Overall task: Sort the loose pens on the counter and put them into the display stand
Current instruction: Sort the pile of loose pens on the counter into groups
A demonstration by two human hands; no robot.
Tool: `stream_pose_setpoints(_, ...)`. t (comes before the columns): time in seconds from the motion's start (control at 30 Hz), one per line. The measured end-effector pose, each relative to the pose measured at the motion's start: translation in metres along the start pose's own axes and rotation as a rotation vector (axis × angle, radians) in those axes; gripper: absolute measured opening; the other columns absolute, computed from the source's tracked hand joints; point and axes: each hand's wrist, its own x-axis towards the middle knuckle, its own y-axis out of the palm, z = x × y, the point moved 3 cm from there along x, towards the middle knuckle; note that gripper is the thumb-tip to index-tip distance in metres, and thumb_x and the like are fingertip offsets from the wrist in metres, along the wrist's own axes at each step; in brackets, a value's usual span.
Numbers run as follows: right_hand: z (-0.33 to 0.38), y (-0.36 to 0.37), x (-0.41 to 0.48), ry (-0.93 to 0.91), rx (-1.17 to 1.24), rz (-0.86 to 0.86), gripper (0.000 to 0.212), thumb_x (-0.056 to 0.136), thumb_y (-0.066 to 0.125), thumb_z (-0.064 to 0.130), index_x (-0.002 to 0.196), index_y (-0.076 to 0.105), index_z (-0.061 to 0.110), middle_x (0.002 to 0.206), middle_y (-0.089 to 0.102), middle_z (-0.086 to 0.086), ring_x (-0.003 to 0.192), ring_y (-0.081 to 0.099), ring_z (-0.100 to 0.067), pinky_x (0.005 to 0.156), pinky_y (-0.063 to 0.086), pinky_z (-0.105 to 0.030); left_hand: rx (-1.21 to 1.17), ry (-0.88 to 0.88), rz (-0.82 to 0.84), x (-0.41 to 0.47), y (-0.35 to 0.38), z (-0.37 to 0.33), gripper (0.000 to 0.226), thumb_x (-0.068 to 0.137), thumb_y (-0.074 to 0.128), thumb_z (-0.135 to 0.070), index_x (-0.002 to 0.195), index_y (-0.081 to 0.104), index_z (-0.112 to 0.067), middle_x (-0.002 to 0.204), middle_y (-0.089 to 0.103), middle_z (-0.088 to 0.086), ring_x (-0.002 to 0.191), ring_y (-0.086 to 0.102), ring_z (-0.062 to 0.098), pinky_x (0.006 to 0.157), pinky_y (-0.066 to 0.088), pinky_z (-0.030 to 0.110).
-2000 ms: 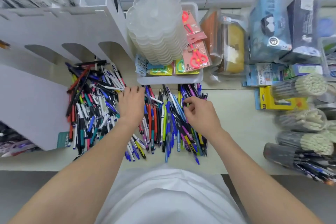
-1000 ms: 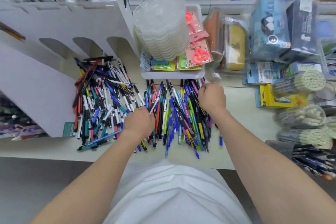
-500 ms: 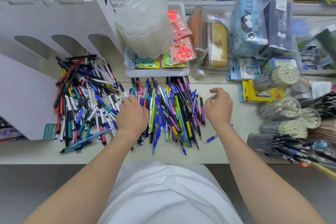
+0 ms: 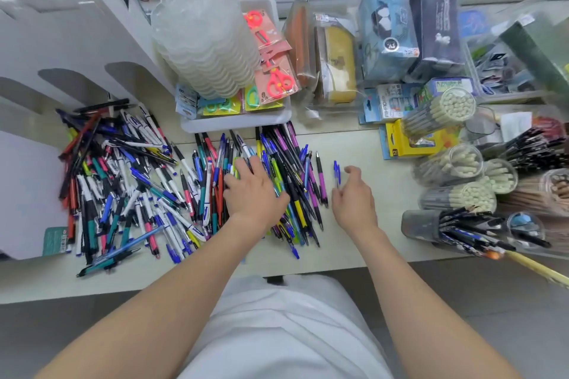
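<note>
**Pen sorting, shop counter**

On cream counter (image 4: 354, 138): heap of loose multicoloured plastic pens (image 4: 123, 181) at 10 o'clock, beside white slotted display stand (image 4: 61, 40). Left hand (image 4: 254, 191) spread flat on heap. Right hand (image 4: 354, 198) pinching slim blue pen (image 4: 336, 172), 3 o'clock of heap.

Pale counter (image 4: 363, 144), crowded. Left to centre: 1 big loose heap of pens (image 4: 123, 181), mixed colours, lying every which way, spreading out toward the middle. White display stand (image 4: 70, 40) at far left, right beside the heap, w/ a green card (image 4: 55, 240) at its foot. Behind the pens, a white tray (image 4: 234, 123). Right side: bagged pencil cases (image 4: 335, 71), a yellow box marked 12 (image 4: 406, 141), clear tubs of pencils (image 4: 455, 197), packed close together.
</note>
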Motion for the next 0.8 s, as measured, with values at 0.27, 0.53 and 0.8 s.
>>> stream_pose_setpoints(0.27, 0.009, 0.019, 0.010, -0.225, -0.172, 0.277, 0.090, 0.093, 0.072, 0.046, 0.162, 0.023, 0.016, 0.138, 0.042, -0.014, 0.129, 0.044, -0.036, 0.109, 0.045, -0.047, -0.421, 0.075, 0.076, 0.003, 0.014, 0.002, 0.051, 0.099, 0.068, -0.007, 0.138, 0.036, -0.001, 0.136, 0.032, 0.024, 0.078, 0.058, 0.033, 0.065, 0.052, 0.038)
stream_pose_setpoints(0.53, 0.005, 0.018, 0.010, -0.242, -0.060, 0.286, 0.096, 0.091, 0.083, 0.030, 0.165, 0.021, 0.032, 0.125, 0.044, -0.004, 0.119, 0.051, -0.027, 0.106, 0.048, -0.040, -0.450, 0.091, -0.009, 0.012, 0.001, 0.022, 0.047, 0.104, 0.069, -0.022, 0.141, 0.046, -0.007, 0.139, 0.040, 0.015, 0.083, 0.065, 0.028, 0.084, 0.058, 0.044)
stream_pose_setpoints(0.8, 0.012, 0.019, 0.001, -0.166, -0.358, 0.181, 0.073, 0.093, 0.065, 0.015, 0.155, 0.028, 0.020, 0.127, 0.044, -0.015, 0.108, 0.048, -0.035, 0.083, 0.046, -0.038, -0.781, -0.008, -0.098, -0.004, -0.007, 0.034, 0.045, 0.086, 0.090, -0.019, 0.124, 0.066, -0.019, 0.111, 0.062, 0.000, 0.096, 0.064, 0.020, 0.087, 0.056, 0.035)
